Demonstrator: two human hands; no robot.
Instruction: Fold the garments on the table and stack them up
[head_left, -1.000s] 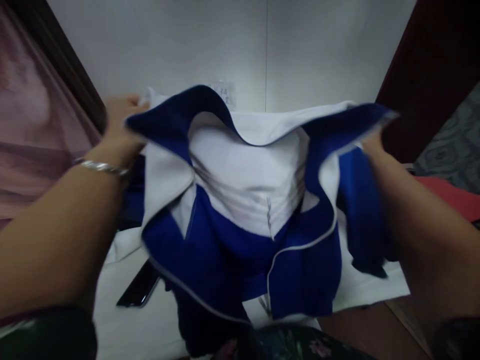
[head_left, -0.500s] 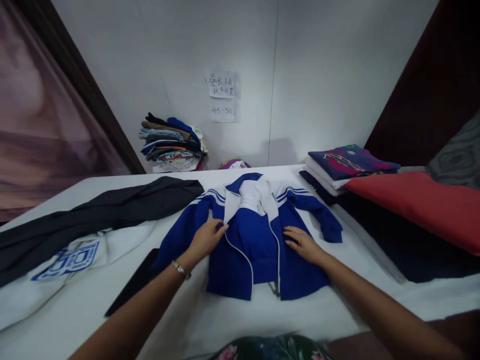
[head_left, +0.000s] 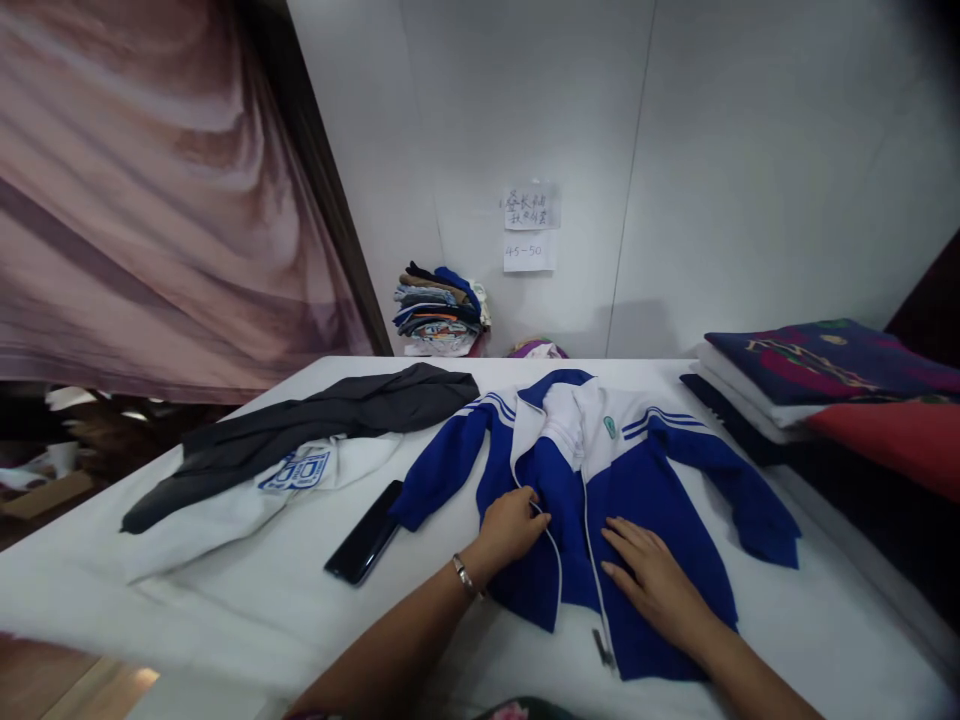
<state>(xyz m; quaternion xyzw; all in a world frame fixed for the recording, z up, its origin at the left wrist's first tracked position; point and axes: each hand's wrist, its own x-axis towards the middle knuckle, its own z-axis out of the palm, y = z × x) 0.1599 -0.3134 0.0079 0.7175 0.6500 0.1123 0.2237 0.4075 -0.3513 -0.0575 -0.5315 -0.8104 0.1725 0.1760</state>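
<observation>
Blue and white cloth makes up the jacket (head_left: 626, 485), which lies unzipped, front up, just right of the lower centre of the frame, its sleeves slanting out to both sides. Stripes run over the shoulders, and a small green badge (head_left: 610, 427) sits on the white chest. The person's left hand (head_left: 511, 528) rests at the zip edge of the front panel on the frame's left; one cannot tell whether its thumb and fingers are clamped on that edge. The right hand (head_left: 652, 580) lies on the other front panel, fingers extended and a little apart, gripping nothing. A silvery bracelet (head_left: 463, 574) circles the left wrist.

Just left of the nearer cuff lies a black phone (head_left: 365, 535). Farther left, a dark grey garment (head_left: 322, 415) stretches beside a white garment (head_left: 217, 530) with blue print. All rest on a white-covered table (head_left: 247, 640). At the right edge are a folded patterned cloth (head_left: 840, 360) and a red cloth (head_left: 907, 440). Beyond the table, above centre, stands a pile of folded clothes (head_left: 439, 315); handwritten papers (head_left: 531, 207) hang on the wall (head_left: 480, 100). Pinkish curtain (head_left: 150, 200) fills the upper left.
</observation>
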